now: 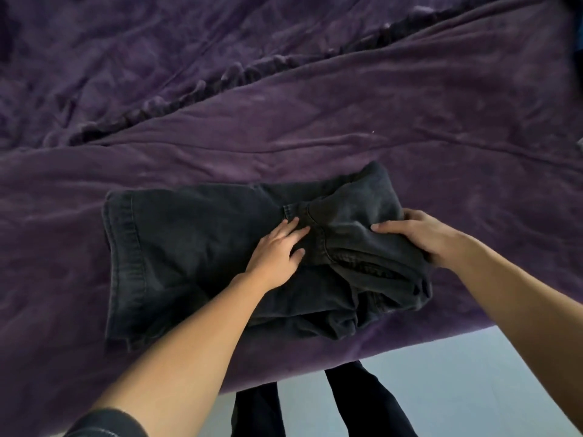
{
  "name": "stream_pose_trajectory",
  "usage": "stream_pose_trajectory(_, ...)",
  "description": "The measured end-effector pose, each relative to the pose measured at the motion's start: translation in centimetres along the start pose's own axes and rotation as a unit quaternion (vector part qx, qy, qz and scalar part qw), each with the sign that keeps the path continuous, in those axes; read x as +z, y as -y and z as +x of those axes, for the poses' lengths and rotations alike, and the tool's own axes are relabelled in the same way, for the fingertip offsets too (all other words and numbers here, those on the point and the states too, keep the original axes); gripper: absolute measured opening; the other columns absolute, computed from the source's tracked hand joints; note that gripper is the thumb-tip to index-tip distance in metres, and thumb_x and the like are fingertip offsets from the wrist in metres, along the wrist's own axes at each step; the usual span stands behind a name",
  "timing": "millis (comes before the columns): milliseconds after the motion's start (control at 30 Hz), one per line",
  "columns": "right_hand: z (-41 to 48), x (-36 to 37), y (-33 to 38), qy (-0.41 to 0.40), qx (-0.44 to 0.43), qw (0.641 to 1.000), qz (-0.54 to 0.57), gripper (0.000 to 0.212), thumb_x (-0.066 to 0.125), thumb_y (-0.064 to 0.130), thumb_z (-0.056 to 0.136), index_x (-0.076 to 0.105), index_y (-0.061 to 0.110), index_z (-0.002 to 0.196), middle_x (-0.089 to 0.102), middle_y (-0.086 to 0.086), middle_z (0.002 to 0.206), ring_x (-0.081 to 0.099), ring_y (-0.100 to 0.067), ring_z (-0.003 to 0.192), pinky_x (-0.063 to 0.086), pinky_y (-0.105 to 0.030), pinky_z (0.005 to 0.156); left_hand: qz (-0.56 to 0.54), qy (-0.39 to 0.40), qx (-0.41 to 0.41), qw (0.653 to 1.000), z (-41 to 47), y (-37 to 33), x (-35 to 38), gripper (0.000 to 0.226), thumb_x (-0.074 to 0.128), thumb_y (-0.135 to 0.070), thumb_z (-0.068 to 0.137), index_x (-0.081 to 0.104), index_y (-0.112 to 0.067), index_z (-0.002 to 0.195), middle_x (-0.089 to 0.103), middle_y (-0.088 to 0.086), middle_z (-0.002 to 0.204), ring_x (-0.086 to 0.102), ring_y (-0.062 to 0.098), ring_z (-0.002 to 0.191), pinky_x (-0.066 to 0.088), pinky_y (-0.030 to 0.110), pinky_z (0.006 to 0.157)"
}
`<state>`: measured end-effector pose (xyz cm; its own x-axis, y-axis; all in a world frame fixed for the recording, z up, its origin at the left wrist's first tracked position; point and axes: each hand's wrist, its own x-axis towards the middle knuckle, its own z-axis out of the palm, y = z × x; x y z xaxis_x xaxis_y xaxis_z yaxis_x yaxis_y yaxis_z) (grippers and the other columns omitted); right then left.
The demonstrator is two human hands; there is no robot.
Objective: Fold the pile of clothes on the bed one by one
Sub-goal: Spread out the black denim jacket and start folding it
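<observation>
Left hand flat on black jeans

One camera sits on the person's head. It looks forward and down at the purple bed, from close by. The dark jeans lie in the middle. The left hand reaches in from 7 o'clock, the right hand from 4 o'clock. The floor shows low at 5 o'clock.

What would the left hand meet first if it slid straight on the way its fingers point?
Probably the raised fold of the jeans, gripped by the right hand; the left hand presses flat on the jeans just short of it.
</observation>
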<state>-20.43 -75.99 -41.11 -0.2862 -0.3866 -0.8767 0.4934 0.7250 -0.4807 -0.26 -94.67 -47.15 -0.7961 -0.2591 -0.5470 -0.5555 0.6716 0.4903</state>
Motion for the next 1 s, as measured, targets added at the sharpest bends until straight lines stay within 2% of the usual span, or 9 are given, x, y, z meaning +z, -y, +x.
stream_pose_trajectory(67,-2.0,2.4,2.0,-0.021,-0.032,0.999,-0.032,0.043,0.081,0.023,0.073,0.063,0.019,0.112,0.075,-0.001,0.099,0.072,-0.017,0.087,0.057,-0.032,0.074,-0.11,-0.028,-0.022,0.993,-0.7,0.9,-1.4,0.042,0.049,-0.017,0.097,0.048,-0.021,0.139,0.033,-0.003,0.153,0.03,0.016,0.14,0.026,0.029,0.111)
stream_pose_trajectory(167,-4.9,7.5,5.2,-0.078,-0.094,0.99,-0.077,0.043,0.082,0.022,0.071,0.063,0.018,0.11,0.073,0.001,0.096,0.07,-0.015,0.085,0.055,-0.027,0.069,-0.219,-0.108,-0.071,0.967,-2.7,3.5,-4.7,0.028,0.053,-0.01,0.094,0.064,-0.011,0.119,0.065,0.006,0.118,0.06,0.02,0.111,0.043,0.023,0.095)
stream_pose_trajectory(300,-7.3,16.8,9.9,-0.187,-0.152,0.946,-0.216,0.047,0.08,0.034,0.069,0.055,0.016,0.104,0.065,0.0,0.101,0.063,-0.023,0.093,0.052,-0.035,0.078,-0.191,-0.238,-0.1,0.947,-8.2,10.0,-10.5,0.02,0.056,-0.005,0.09,0.07,-0.008,0.103,0.069,0.003,0.088,0.063,0.017,0.083,0.042,0.018,0.073)
stream_pose_trajectory(400,-7.7,24.7,12.3,-0.233,-0.148,0.898,-0.344,0.05,0.072,0.04,0.076,0.046,0.012,0.108,0.061,-0.011,0.114,0.058,-0.036,0.105,0.045,-0.036,0.079,-0.147,-0.271,-0.125,0.943,-13.2,16.0,-13.7,0.018,0.056,-0.004,0.09,0.07,-0.007,0.1,0.065,0.0,0.079,0.064,0.021,0.077,0.039,0.022,0.065)
stream_pose_trajectory(567,-4.6,37.6,12.9,-0.237,-0.155,0.86,-0.425,0.044,0.065,0.037,0.083,0.04,0.013,0.11,0.062,-0.017,0.116,0.058,-0.039,0.109,0.046,-0.039,0.083,-0.145,-0.32,-0.199,0.915,-18.7,25.1,-15.0,0.017,0.057,0.0,0.087,0.071,-0.002,0.097,0.072,0.014,0.092,0.067,0.028,0.089,0.04,0.026,0.071)
stream_pose_trajectory(800,0.1,45.9,7.3,-0.027,-0.211,0.925,-0.314,0.039,0.045,0.006,0.092,0.053,0.011,0.13,0.059,-0.012,0.125,0.057,-0.027,0.114,0.047,-0.035,0.096,-0.198,-0.394,-0.252,0.861,-17.9,28.4,-14.4,0.023,0.05,-0.004,0.092,0.066,-0.005,0.108,0.063,0.019,0.107,0.061,0.035,0.096,0.043,0.035,0.085)
stream_pose_trajectory(833,-0.3,45.0,6.7,-0.048,-0.255,0.925,-0.276,0.038,0.043,0.001,0.091,0.059,0.009,0.125,0.063,-0.01,0.121,0.061,-0.023,0.11,0.048,-0.034,0.095,-0.206,-0.411,-0.235,0.856,-17.2,27.6,-14.7,0.024,0.049,-0.006,0.093,0.064,-0.004,0.111,0.059,0.019,0.111,0.06,0.036,0.098,0.043,0.035,0.086)
stream_pose_trajectory(900,-1.0,42.1,5.0,-0.17,-0.375,0.876,-0.251,0.036,0.043,-0.001,0.085,0.067,0.009,0.11,0.067,-0.007,0.11,0.064,-0.02,0.101,0.05,-0.032,0.091,-0.185,-0.446,-0.164,0.86,-15.8,25.2,-15.1,0.03,0.045,-0.014,0.094,0.062,-0.006,0.118,0.054,0.019,0.12,0.055,0.036,0.107,0.042,0.039,0.092)
stream_pose_trajectory(1000,-1.1,36.4,2.6,-0.329,-0.403,0.779,-0.35,0.038,0.048,0.013,0.087,0.061,0.014,0.123,0.056,-0.008,0.131,0.051,-0.029,0.121,0.044,-0.038,0.099,-0.036,-0.421,-0.025,0.906,-13.9,20.3,-15.4,0.04,0.041,-0.031,0.095,0.058,-0.02,0.13,0.042,0.016,0.143,0.042,0.036,0.128,0.036,0.045,0.1)
